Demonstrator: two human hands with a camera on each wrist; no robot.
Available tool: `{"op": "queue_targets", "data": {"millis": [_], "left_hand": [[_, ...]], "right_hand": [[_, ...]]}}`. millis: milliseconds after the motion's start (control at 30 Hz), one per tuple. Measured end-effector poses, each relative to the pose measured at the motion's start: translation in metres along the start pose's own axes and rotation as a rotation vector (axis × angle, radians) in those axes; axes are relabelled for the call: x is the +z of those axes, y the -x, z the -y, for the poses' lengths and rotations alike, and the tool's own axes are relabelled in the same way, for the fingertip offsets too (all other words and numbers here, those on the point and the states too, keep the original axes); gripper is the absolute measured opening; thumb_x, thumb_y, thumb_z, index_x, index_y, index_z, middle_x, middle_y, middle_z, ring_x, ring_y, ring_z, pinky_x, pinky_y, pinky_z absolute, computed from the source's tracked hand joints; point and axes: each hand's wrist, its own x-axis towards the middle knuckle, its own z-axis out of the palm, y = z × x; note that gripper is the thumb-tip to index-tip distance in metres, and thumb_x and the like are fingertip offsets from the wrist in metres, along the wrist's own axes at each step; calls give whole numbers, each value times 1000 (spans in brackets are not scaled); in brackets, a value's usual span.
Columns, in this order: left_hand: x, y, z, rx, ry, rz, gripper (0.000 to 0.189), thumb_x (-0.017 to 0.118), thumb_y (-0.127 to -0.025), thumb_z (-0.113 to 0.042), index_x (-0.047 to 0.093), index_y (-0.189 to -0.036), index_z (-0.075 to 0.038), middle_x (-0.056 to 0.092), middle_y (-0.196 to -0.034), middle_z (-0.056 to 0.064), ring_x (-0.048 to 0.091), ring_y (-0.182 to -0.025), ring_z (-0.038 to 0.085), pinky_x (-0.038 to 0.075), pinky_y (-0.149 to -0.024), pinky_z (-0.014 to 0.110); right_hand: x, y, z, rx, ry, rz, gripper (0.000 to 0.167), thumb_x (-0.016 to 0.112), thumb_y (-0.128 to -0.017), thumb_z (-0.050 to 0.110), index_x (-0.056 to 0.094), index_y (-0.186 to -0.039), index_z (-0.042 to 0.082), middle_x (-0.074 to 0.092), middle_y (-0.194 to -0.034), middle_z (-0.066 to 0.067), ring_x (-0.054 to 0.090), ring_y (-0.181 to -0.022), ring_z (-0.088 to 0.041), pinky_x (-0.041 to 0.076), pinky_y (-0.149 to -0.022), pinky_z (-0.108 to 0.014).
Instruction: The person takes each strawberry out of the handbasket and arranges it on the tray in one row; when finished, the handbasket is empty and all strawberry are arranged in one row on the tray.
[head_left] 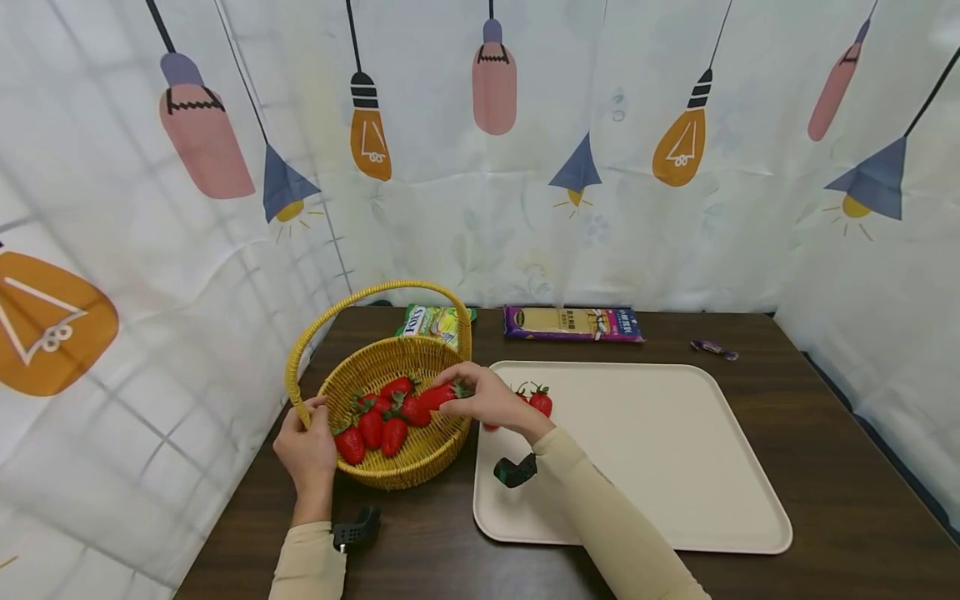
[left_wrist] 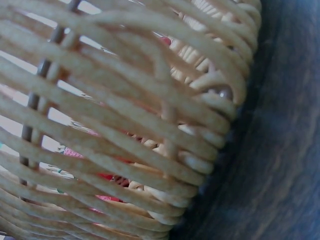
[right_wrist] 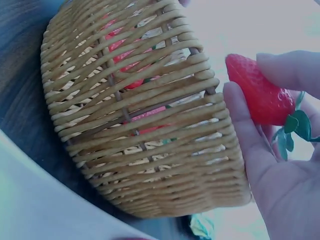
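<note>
A yellow woven basket [head_left: 393,479] with a tall arched handle stands on the table, several red strawberries [head_left: 371,429] inside. My left hand [head_left: 309,450] grips its left side, where the handle meets the rim. Over the basket's right rim, my right hand [head_left: 491,400] pinches a strawberry [right_wrist: 257,90] between thumb and fingers, its green leaves toward the palm. Just right of that hand, more strawberries [head_left: 540,402] lie on a cream tray [head_left: 637,467], partly hidden by the hand. The left wrist view is filled by the basket's weave, with red showing through; the left fingers are out of it.
Behind the basket lies a green-and-yellow packet [head_left: 435,323]. A long purple-and-yellow package [head_left: 572,324] is behind the tray, and a small purple wrapped item [head_left: 714,350] sits at the back right. A printed curtain [head_left: 465,225] encloses the dark wooden table [head_left: 840,467].
</note>
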Motion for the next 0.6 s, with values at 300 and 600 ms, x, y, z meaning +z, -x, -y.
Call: {"op": "queue_targets", "data": {"millis": [300, 600], "left_hand": [[-1, 0, 1, 7, -6, -9, 16, 56, -92, -11, 65, -83, 0, 73, -97, 6, 54, -74, 5, 34, -63, 24], [0, -1, 1, 15, -12, -15, 16, 57, -92, -11, 66, -83, -1, 72, -93, -4, 54, -73, 5, 34, -62, 24]], "right_hand": [[-9, 18, -6, -20, -63, -78, 34, 72, -88, 21, 66, -121, 16, 62, -123, 3, 59, -96, -18, 48, -82, -35], [-26, 34, -18, 2, -115, -173, 31, 70, -90, 12, 66, -121, 10, 60, -129, -9, 60, -78, -14, 51, -64, -31]]}}
